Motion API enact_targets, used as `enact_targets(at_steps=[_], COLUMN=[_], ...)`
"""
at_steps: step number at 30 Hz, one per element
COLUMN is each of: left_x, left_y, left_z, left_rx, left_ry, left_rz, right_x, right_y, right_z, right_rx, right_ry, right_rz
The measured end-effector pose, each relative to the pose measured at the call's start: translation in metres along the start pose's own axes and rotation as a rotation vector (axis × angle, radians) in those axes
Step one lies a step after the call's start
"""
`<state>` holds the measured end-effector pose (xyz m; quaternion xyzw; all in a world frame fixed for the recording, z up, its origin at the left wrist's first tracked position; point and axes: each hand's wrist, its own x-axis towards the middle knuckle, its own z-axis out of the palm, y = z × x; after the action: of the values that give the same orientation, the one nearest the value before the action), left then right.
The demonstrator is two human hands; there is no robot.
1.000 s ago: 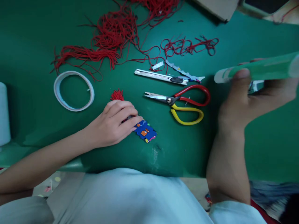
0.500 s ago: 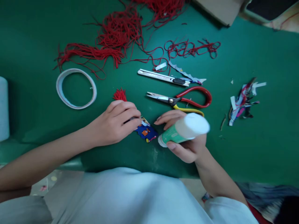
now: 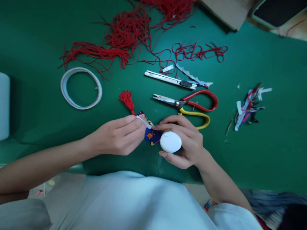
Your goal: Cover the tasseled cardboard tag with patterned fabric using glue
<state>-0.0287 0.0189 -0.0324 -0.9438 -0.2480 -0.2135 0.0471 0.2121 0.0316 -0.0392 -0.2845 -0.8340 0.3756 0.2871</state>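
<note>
A person in a pale top works at a green tabletop [image 3: 263, 143], both bare hands meeting over a small blue patterned strip [image 3: 150, 135] near the front edge. The left hand [image 3: 117, 139] is closed in a pinch, thumb and forefinger holding a thin white sliver at the top edge of the strip. The right hand [image 3: 185, 143] is wrapped around a glue stick [image 3: 170, 141], seen end-on so that only its round white end shows; its forefinger reaches across to touch the strip beside the left fingertips. A short red tassel [image 3: 127, 99] is joined to the far end of the strip and lies on the tabletop just beyond the left hand.

Just behind the right hand lie scissors [image 3: 189, 107] with one red and one yellow handle, blades pointing left, the yellow loop close to the knuckles. Beyond them rests a metal box cutter [image 3: 170, 79], with a jagged strip of paper [image 3: 192, 76] at its right end. A loose ring of white tape [image 3: 81, 88] sits well to the left, and tangled red cord [image 3: 124, 38] spreads across the far side of the tabletop. To the right, well apart from the hands, lies a small heap of coloured paper scraps [image 3: 248, 105]. A white roll [image 3: 4, 105] stands at the left edge of the view.
</note>
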Motion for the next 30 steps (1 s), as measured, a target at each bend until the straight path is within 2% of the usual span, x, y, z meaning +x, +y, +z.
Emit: enact_targets(at_steps=[5, 11, 13, 30], left_x=[0.001, 0.000, -0.001, -0.001], left_y=[0.013, 0.029, 0.032, 0.032], left_z=[-0.004, -0.005, -0.005, -0.003], left_rx=[0.015, 0.083, 0.087, 0.090], left_ry=[-0.049, -0.103, -0.109, -0.080], left_rz=[-0.063, -0.160, -0.188, -0.193], right_x=[0.000, -0.010, -0.011, -0.008], right_y=[-0.002, -0.003, -0.005, -0.002], right_z=[0.001, -0.005, -0.007, -0.002], right_rx=[-0.012, -0.020, -0.076, -0.139], right_ry=[0.049, 0.061, 0.045, 0.166], right_rz=[0.029, 0.312, 0.348, 0.317])
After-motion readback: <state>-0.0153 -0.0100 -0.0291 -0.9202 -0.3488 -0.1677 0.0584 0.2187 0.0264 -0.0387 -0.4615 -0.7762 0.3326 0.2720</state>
